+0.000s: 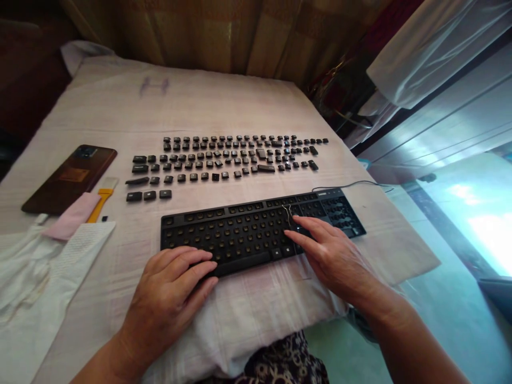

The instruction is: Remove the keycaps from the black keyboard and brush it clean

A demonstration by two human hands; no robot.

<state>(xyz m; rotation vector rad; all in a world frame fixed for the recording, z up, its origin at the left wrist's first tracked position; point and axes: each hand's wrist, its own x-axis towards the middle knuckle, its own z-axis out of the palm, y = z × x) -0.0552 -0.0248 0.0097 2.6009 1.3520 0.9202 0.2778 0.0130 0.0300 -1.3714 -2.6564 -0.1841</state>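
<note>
A black keyboard [246,261] lies before me on the cloth, most of its keycaps off and the key sockets showing. The long bar and a few caps are still on it along the front. My left hand [174,288] rests with outstretched fingers on the keyboard's front left edge, holding nothing. My right hand [332,250] pinches a thin wire keycap puller [288,213], whose wire end is over the right part of the keys. Part of the puller is hidden by the fingers. Loose black keycaps [205,176] lie in rows behind the keyboard.
To the left lie a brown phone [68,178], a yellow-handled brush [102,202], a pink cloth [74,216] and white fabric [48,288]. A cable [352,184] runs off the right edge. Curtains [192,37] hang behind the cloth-covered surface [192,106].
</note>
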